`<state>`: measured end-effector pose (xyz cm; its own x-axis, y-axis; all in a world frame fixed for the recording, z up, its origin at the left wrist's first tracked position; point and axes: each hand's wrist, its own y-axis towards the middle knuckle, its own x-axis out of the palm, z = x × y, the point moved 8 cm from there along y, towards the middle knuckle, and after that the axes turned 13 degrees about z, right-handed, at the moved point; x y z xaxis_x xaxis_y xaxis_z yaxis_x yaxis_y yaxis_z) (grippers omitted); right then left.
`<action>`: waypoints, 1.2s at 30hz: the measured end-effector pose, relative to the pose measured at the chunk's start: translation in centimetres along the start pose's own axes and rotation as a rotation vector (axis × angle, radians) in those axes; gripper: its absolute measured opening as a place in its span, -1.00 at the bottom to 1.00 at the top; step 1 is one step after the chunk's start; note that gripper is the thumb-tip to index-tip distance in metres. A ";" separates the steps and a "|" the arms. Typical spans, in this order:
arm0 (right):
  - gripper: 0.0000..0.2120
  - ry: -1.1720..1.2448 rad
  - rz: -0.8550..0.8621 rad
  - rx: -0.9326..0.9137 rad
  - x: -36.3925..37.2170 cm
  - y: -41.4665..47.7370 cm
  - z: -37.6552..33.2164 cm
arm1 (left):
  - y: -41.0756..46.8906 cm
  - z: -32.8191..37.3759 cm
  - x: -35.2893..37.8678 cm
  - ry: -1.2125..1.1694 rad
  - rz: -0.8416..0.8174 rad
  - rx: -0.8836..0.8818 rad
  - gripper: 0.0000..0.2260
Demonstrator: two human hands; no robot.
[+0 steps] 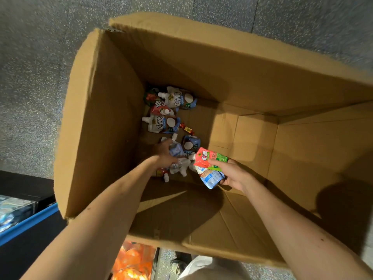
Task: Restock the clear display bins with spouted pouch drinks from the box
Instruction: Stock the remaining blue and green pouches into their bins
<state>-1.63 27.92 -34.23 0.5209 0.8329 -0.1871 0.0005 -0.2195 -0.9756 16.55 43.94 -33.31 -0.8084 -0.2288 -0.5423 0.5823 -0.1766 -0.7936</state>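
Observation:
A large open cardboard box (pixel 252 81) stands on the floor below me. Several spouted pouch drinks (pixel 163 123), white-and-blue and red ones, lie along the left side of its bottom. My left hand (pixel 164 156) reaches deep inside and grips a blue-and-white pouch (pixel 176 149) among them. My right hand (pixel 234 174) holds a small stack of pouches, a red-and-green one (pixel 210 159) on top of a blue one (pixel 212 178), above the box floor. A small red-and-yellow wrapped candy (pixel 186 128) lies near the pouches.
Grey speckled floor (pixel 30 77) surrounds the box. A dark shelf with a blue edge (pixel 28 221) and packaged goods sits at the lower left. An orange packet bin (pixel 133 261) shows below the box's near edge, beside a shoe (pixel 178 263).

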 end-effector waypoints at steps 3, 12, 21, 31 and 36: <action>-0.46 -0.004 -0.021 -0.036 0.4 -2.0 -0.9 | -3.3 1.2 -3.0 -0.089 -0.046 -0.060 -0.47; -0.85 0.120 -0.105 -0.326 1.8 -18.1 -6.2 | -19.3 3.1 -14.3 -0.781 0.198 0.124 -0.63; -0.74 0.105 -0.417 -0.677 8.7 -41.0 0.4 | -43.8 -6.3 -19.4 -1.370 0.539 0.430 -0.27; -0.50 -0.175 -1.003 -1.004 22.5 -65.8 25.8 | -74.9 -27.1 -11.6 -1.777 1.028 0.529 -0.56; -0.61 -0.379 -1.152 -0.991 26.1 -73.3 39.6 | -85.5 -36.8 -5.7 -1.932 1.311 0.419 -0.48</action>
<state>-21.82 85.90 27.87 -0.3920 0.8222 0.4126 0.8517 0.4939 -0.1750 -31.73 95.58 27.46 0.6803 -0.5752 0.4542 0.7004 0.6927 -0.1719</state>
